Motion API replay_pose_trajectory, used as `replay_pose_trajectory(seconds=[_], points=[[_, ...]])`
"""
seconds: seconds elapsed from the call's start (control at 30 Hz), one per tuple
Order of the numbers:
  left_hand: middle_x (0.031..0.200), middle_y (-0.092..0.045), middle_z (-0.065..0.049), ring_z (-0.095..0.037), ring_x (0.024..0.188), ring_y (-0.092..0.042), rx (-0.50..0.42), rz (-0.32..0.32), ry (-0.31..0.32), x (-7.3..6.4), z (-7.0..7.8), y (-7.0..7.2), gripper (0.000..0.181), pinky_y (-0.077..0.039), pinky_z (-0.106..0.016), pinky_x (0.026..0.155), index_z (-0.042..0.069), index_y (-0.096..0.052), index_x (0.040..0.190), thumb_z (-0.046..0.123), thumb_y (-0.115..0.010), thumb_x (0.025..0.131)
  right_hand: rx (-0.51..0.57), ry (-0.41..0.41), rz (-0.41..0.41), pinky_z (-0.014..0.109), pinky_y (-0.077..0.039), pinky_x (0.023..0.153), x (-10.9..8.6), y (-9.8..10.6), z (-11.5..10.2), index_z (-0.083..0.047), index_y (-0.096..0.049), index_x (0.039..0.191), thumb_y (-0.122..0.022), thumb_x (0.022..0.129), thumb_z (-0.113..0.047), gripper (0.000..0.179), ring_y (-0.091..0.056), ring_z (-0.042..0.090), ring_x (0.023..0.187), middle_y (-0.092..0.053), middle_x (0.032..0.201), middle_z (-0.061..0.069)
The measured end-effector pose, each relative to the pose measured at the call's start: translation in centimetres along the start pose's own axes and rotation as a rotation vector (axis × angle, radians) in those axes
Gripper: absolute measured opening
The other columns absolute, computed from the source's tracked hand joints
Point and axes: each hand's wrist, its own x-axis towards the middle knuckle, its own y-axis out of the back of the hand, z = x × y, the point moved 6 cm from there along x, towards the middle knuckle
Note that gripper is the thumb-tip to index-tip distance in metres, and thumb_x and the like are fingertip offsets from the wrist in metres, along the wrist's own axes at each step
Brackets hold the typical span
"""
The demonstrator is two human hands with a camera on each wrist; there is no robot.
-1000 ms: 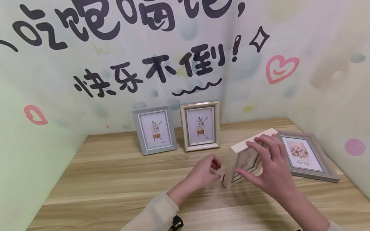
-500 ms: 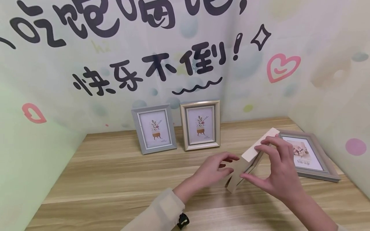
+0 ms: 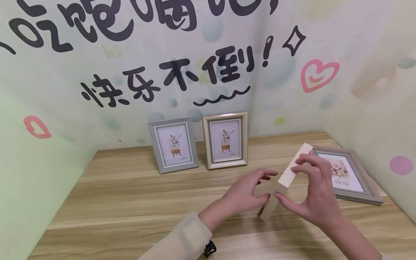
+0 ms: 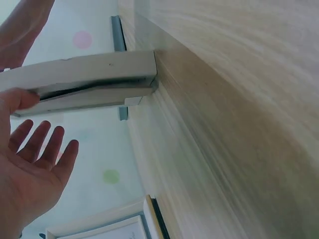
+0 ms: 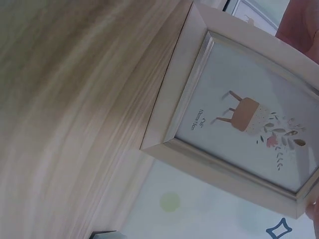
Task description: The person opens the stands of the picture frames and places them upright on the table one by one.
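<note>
1. A person's right hand (image 3: 316,193) grips a cream-coloured rectangular picture frame with a silvery inner trim (image 5: 239,114), its thumb at the near side and its other fingers bent over the top edge.
2. The cream frame stands on its edge on the pale wood-grain tabletop (image 3: 130,209), right of centre, turned nearly edge-on to the head camera. Its print shows a brown pot on legs, with leaves and a pink flower.
3. The left hand (image 3: 247,189) is beside the back of the cream frame, fingers loosely extended and well parted from the thumb, with no grip on anything. Whether the thumb touches the frame cannot be told.
4. Behind, a grey-blue rectangular picture frame (image 3: 173,145) and a champagne-gold rectangular picture frame (image 3: 225,141) stand side by side, slightly apart, each displaying a potted-plant print.
5. At right, a larger grey-brown picture frame with a floral print (image 3: 347,173) lies flat, partly hidden by the right hand.
6. A white fabric backdrop with black Chinese lettering (image 3: 175,76) rises behind the tabletop. A cream sleeve (image 3: 182,234) covers the left forearm.
</note>
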Motion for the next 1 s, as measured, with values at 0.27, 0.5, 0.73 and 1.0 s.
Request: replay_pose_trajectory(seconds=[0.27, 0.5, 0.73, 1.0], points=[[0.144, -0.057, 0.007, -0.008, 0.13, -0.056, 0.167, -0.015, -0.057, 0.1, 0.3, -0.1, 0.055, -0.044, -0.019, 0.109, 0.022, -0.049, 0.144, 0.027, -0.07, 0.093, 0.124, 0.119, 0.027, 0.036, -0.029, 0.124, 0.4, 0.4, -0.4, 0.011, -0.049, 0.093, -0.063, 0.088, -0.051, 0.063, -0.044, 0.025, 0.112, -0.047, 0.103, 0.031], [0.143, -0.057, 0.008, -0.006, 0.133, -0.052, 0.218, -0.072, -0.098, 0.4, 0.3, -1.0, 0.053, -0.039, -0.016, 0.112, 0.022, -0.05, 0.141, 0.025, -0.071, 0.092, 0.223, 0.164, -0.001, 0.033, -0.031, 0.123, 0.6, 0.4, -0.1, 0.012, -0.048, 0.092, -0.065, 0.087, -0.05, 0.064, -0.045, 0.018, 0.119, -0.046, 0.102, 0.031], [0.144, -0.054, 0.009, -0.007, 0.135, -0.05, 0.347, -0.076, -0.1, 0.6, 1.0, -1.0, 0.051, -0.037, -0.017, 0.114, 0.021, -0.052, 0.14, 0.017, -0.067, 0.091, 0.262, 0.169, -0.014, 0.032, -0.032, 0.123, 0.7, 0.5, 0.1, 0.012, -0.049, 0.092, -0.067, 0.086, -0.05, 0.065, -0.044, 0.017, 0.122, -0.047, 0.101, 0.031], [0.144, -0.055, 0.013, -0.008, 0.134, -0.05, 0.641, -0.062, -0.169, 0.8, 1.9, -0.4, 0.05, -0.039, -0.017, 0.114, 0.024, -0.056, 0.141, 0.013, -0.06, 0.093, 0.284, 0.165, -0.021, 0.033, -0.031, 0.123, 0.9, 0.4, 0.3, 0.012, -0.05, 0.092, -0.068, 0.086, -0.05, 0.065, -0.045, 0.018, 0.122, -0.047, 0.102, 0.031]])
